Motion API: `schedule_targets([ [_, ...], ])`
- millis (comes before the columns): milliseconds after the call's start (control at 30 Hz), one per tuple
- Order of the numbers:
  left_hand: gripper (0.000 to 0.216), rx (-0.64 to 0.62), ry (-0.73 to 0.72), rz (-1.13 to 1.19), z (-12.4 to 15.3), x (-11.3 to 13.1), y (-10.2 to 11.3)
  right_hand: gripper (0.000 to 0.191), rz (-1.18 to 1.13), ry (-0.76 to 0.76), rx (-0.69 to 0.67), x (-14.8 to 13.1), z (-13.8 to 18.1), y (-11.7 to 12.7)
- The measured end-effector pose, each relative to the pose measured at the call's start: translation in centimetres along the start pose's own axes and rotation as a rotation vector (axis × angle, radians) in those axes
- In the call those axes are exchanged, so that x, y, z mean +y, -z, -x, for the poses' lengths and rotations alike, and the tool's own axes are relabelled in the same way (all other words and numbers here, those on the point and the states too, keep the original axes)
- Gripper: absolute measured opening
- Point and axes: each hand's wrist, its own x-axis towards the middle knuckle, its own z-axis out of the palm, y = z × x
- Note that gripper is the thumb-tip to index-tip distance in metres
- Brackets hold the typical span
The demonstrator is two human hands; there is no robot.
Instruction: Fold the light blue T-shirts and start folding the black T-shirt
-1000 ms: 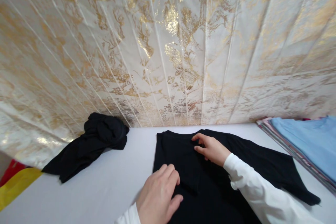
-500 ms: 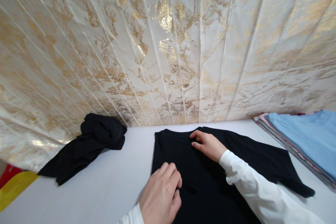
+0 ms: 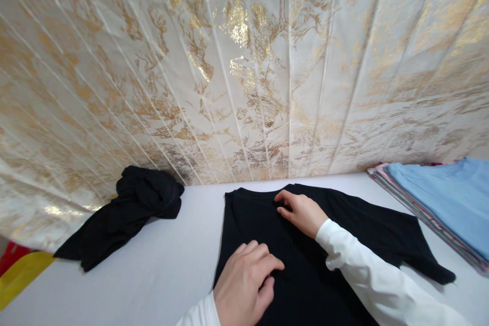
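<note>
A black T-shirt (image 3: 309, 275) lies in front of me, its left side folded over into a straight edge and one sleeve spread out to the right. My left hand (image 3: 246, 285) rests on the folded left part, index finger stretched to the right and thumb apart from it. Near the neckline, my right hand (image 3: 301, 209) touches the cloth with bent fingers, a gap showing between thumb and index finger. Neither hand visibly grips any fabric. Its lower part runs out of view at the bottom.
On the left lies a crumpled black garment (image 3: 141, 204), with yellow cloth (image 3: 26, 275) and red cloth (image 3: 12, 255) beyond it. A folded stack topped by a light blue garment (image 3: 446, 193) sits at right. Patterned curtain fabric (image 3: 244, 71) borders the white surface (image 3: 160, 275).
My left hand has shifted a little to the right, and its index finger has straightened out over the shirt. The folded part looks flatter. My right hand has barely moved.
</note>
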Motion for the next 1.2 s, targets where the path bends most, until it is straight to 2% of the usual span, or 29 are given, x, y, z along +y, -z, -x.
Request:
schedule_targets([
  [100,0.017,0.023,0.023,-0.028,-0.2,0.4,-0.4,0.022,0.036,0.006,0.018,-0.1,0.1,-0.1],
  [200,0.013,0.052,-0.017,-0.084,-0.4,0.8,-0.8,0.021,0.059,0.020,0.040,-0.2,0.3,-0.1],
  [333,0.014,0.070,-0.093,-0.120,-0.4,1.0,-1.0,0.022,0.075,0.052,0.078,-0.1,0.4,0.0],
  [633,0.028,0.108,-0.148,-0.078,1.1,0.3,-1.8,0.024,0.122,0.182,0.094,-0.5,0.5,0.5],
  [767,0.025,0.155,-0.167,-0.026,2.0,0.1,-1.3,0.035,0.084,0.373,0.142,-2.1,1.2,0.4],
  [833,0.025,0.205,-0.114,0.004,2.3,-0.2,-0.9,0.041,0.068,0.491,0.125,-2.9,1.7,-0.3],
  [900,0.030,0.255,-0.009,-0.029,2.5,-0.8,-0.8,0.046,0.094,0.547,0.061,-3.3,2.0,-1.4],
  [967,0.038,0.269,0.065,-0.140,2.7,-1.7,-1.3,0.051,0.141,0.539,-0.008,-3.1,2.2,-2.6],
  [1067,0.062,0.226,0.071,-0.297,3.0,-3.1,-2.7,0.063,0.211,0.466,-0.048,-2.4,2.0,-3.8],
  [1200,0.079,0.205,0.062,-0.261,3.4,-3.9,-3.4,0.068,0.269,0.395,-0.030,-1.8,1.8,-4.0],
])
